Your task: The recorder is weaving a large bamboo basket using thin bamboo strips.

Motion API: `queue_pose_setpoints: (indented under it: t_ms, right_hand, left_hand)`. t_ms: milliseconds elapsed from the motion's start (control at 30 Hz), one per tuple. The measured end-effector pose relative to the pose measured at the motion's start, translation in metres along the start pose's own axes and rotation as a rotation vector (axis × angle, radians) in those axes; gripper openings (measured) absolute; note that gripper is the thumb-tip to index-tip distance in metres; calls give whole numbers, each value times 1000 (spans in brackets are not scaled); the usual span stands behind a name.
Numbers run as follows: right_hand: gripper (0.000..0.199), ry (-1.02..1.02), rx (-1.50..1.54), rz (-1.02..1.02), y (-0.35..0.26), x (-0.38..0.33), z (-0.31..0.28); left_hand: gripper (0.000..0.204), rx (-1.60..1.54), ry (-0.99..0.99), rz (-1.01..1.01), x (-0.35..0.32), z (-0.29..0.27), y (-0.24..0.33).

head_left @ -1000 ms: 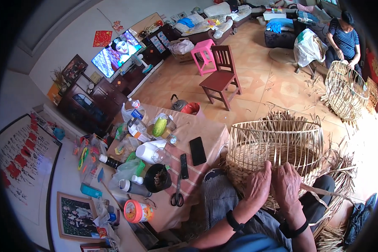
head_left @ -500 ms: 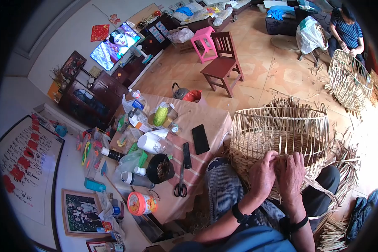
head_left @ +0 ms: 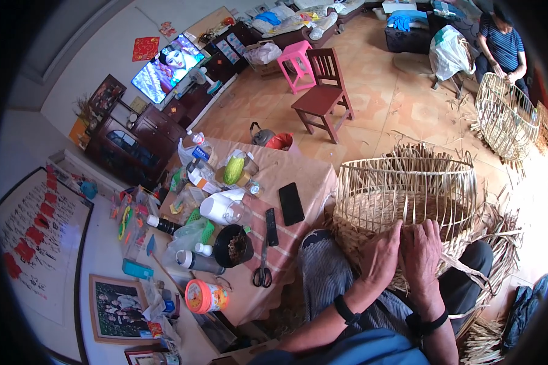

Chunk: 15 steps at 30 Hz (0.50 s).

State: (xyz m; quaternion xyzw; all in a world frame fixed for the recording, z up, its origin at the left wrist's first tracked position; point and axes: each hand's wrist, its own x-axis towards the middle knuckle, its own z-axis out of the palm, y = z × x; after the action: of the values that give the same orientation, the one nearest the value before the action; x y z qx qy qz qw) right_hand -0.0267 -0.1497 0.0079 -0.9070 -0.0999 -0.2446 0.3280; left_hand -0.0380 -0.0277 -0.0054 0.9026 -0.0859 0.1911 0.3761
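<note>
A half-woven basket (head_left: 371,210) stands in front of my knees, its lower wall of plaited straw and its upper frame of thin bare stakes with a hoop round the top. Both hands are at its near wall, side by side. My left hand (head_left: 380,258) has its fingers pressed together against the weave; what they pinch is hidden. Bent over the stakes, the fingers of my right hand (head_left: 421,255) are closed. A flat straw strip (head_left: 466,267) trails rightward from beside that hand, its held end out of sight.
Left of my knee is a cluttered table with a phone (head_left: 291,203), remote control (head_left: 271,227), scissors (head_left: 262,274) and dark bowl (head_left: 231,246). Loose straw (head_left: 484,340) lies at lower right. Beyond stand a wooden chair (head_left: 324,97) and another person (head_left: 502,45) with a second basket (head_left: 506,118).
My left hand's fingers have straightened and point up more, slightly lower on the wall. My right hand stays almost in place. The basket has hardly moved.
</note>
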Motion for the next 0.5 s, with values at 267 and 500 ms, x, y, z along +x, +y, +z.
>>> queue_pose_setpoints:
  t_ms: [267, 500]
  right_hand:
    - [13, 24, 44, -32, 3, -3, 4]
    - [20, -61, 9, -38, 6, -1, -7]
  left_hand:
    - [26, -208, -61, -340, 7, 2, 1]
    - [23, -264, 56, -211, 0, 4, -6]
